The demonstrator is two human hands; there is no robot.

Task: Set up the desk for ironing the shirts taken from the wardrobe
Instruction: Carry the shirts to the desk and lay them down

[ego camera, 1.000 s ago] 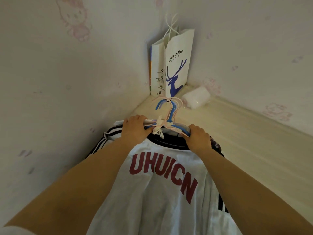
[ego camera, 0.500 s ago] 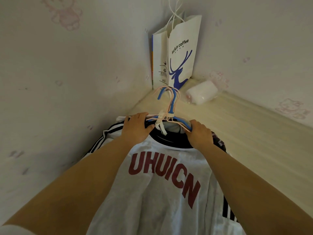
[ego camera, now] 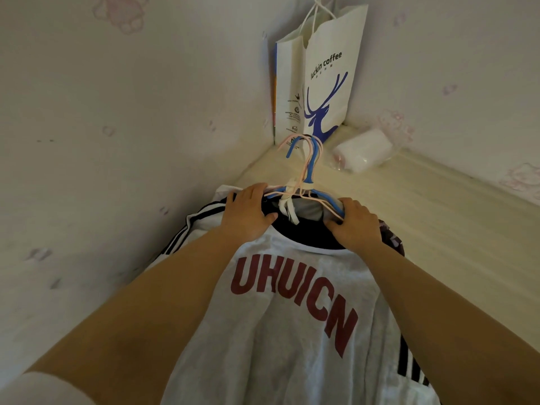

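A white shirt (ego camera: 292,331) with red letters lay nearest on the desk (ego camera: 438,229). The left hand (ego camera: 248,214) and right hand (ego camera: 355,226) each had the grip curled around the hangers (ego camera: 306,182), perhaps three. Beyond stood a paper bag (ego camera: 324,83) in the corner.

both hands (ego camera: 248,213) on hangered shirts (ego camera: 286,311)

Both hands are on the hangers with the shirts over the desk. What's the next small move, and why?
Probably lower the bundle flat onto the desk and let go. The left hand and right hand both grip the hangers, the shirts already drape over the wood, and the paper bag stands clear in the corner.
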